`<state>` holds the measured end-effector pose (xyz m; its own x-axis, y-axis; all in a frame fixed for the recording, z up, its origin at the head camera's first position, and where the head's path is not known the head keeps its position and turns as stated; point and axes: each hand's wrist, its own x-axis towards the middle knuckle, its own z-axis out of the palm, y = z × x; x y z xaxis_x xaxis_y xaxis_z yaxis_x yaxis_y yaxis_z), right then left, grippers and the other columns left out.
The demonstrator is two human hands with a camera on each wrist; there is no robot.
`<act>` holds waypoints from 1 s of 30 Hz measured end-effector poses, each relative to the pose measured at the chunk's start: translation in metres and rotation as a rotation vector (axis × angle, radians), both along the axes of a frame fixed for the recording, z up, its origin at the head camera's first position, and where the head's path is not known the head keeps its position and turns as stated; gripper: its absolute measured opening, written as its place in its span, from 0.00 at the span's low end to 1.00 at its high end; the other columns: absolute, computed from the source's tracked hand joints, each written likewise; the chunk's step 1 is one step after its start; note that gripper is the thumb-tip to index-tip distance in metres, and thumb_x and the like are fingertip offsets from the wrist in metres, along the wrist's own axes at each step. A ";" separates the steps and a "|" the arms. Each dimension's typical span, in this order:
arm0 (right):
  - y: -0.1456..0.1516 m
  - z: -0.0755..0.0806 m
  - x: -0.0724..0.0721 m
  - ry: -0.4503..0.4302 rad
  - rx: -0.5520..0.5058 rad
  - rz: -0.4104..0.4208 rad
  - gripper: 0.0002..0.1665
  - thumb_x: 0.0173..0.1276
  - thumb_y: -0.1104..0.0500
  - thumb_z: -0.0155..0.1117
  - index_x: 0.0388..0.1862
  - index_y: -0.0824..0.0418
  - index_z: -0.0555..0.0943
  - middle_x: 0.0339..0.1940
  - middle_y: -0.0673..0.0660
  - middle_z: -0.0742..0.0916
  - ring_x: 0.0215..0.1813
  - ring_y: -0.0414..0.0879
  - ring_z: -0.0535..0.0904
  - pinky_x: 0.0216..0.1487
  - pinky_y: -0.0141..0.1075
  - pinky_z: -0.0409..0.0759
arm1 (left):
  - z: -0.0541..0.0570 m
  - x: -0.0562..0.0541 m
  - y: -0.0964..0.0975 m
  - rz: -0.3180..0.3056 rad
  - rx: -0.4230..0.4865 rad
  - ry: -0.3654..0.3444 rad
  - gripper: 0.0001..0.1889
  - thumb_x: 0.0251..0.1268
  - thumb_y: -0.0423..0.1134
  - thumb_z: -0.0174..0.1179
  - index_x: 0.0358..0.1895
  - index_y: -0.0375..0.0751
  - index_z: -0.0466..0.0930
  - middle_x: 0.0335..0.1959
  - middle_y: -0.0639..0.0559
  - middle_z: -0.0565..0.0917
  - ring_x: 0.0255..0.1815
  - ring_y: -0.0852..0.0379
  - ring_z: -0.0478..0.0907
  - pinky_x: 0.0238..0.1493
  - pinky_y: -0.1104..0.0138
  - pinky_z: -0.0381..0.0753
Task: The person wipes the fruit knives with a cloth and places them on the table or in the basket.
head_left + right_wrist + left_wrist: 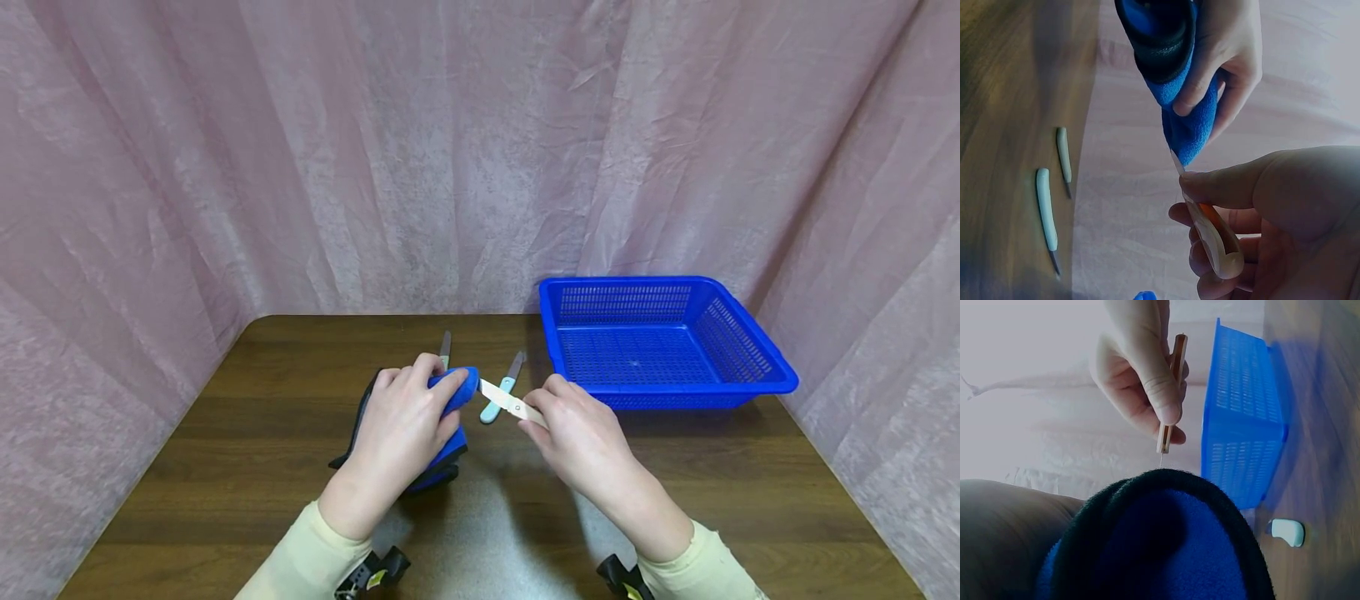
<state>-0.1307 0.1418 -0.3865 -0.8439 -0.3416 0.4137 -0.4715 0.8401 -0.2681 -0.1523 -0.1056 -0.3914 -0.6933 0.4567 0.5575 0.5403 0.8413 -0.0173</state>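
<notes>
My left hand (408, 417) grips a blue cloth with black edging (467, 388), bunched up above the table. Opposite it, my right hand (581, 429) holds a folding knife (513, 405) by its cream handle, its blade out and pointing left. The blade meets the cloth's end, and its tip is hidden there in the right wrist view, where the thumb lies along the handle (1211, 240). Loose black-edged folds of the cloth (1210, 550) fill the lower part of the left wrist view.
A light-blue-handled knife (491, 412) lies unfolded on the wooden table (247, 433) just behind the hands. Another pale-handled knife (446, 343) lies farther back, partly hidden by the left hand. A blue plastic basket (675, 389) stands at the back right, before a pink curtain (420, 167).
</notes>
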 end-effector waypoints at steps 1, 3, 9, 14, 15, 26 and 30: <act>0.000 0.000 0.000 0.002 0.000 0.000 0.10 0.66 0.59 0.84 0.42 0.57 0.91 0.34 0.47 0.82 0.37 0.45 0.80 0.35 0.45 0.82 | 0.000 0.000 0.000 0.004 0.000 -0.001 0.22 0.65 0.40 0.76 0.63 0.48 0.91 0.52 0.44 0.84 0.39 0.44 0.88 0.51 0.44 0.85; 0.000 0.000 0.000 0.001 0.000 0.000 0.09 0.67 0.59 0.84 0.42 0.57 0.91 0.34 0.47 0.82 0.37 0.45 0.80 0.35 0.45 0.82 | 0.000 -0.001 -0.001 0.009 0.002 -0.004 0.22 0.65 0.40 0.76 0.63 0.48 0.91 0.52 0.43 0.85 0.39 0.44 0.89 0.51 0.44 0.84; 0.000 0.000 0.001 -0.006 0.000 -0.002 0.09 0.67 0.59 0.84 0.43 0.57 0.91 0.34 0.47 0.82 0.37 0.45 0.79 0.35 0.44 0.82 | -0.001 -0.004 -0.005 0.020 0.010 -0.014 0.23 0.64 0.41 0.78 0.64 0.46 0.91 0.52 0.43 0.85 0.40 0.44 0.89 0.52 0.44 0.85; 0.000 -0.001 0.001 -0.004 0.000 -0.001 0.09 0.67 0.60 0.84 0.43 0.57 0.91 0.34 0.47 0.82 0.37 0.44 0.79 0.35 0.44 0.82 | 0.000 -0.005 -0.007 0.029 0.020 -0.010 0.24 0.64 0.40 0.78 0.64 0.46 0.91 0.52 0.43 0.85 0.40 0.44 0.89 0.51 0.43 0.84; 0.000 -0.001 0.001 -0.002 0.001 0.000 0.09 0.66 0.60 0.84 0.43 0.57 0.91 0.34 0.47 0.82 0.37 0.44 0.79 0.35 0.44 0.82 | 0.000 -0.005 -0.007 0.030 0.022 -0.008 0.24 0.64 0.40 0.78 0.64 0.46 0.91 0.52 0.43 0.85 0.40 0.44 0.89 0.51 0.43 0.84; 0.000 0.000 0.001 -0.016 0.008 -0.007 0.09 0.67 0.59 0.84 0.42 0.57 0.91 0.34 0.46 0.81 0.36 0.44 0.79 0.35 0.43 0.81 | 0.004 0.003 0.002 -0.014 0.018 0.022 0.23 0.65 0.39 0.77 0.64 0.48 0.91 0.52 0.44 0.84 0.40 0.44 0.89 0.52 0.44 0.85; 0.000 0.000 0.001 -0.011 0.006 -0.003 0.09 0.67 0.59 0.84 0.42 0.57 0.91 0.34 0.47 0.82 0.36 0.44 0.79 0.35 0.43 0.81 | 0.006 0.007 0.006 -0.039 0.011 0.021 0.23 0.65 0.41 0.77 0.64 0.48 0.90 0.52 0.44 0.84 0.42 0.45 0.88 0.53 0.44 0.84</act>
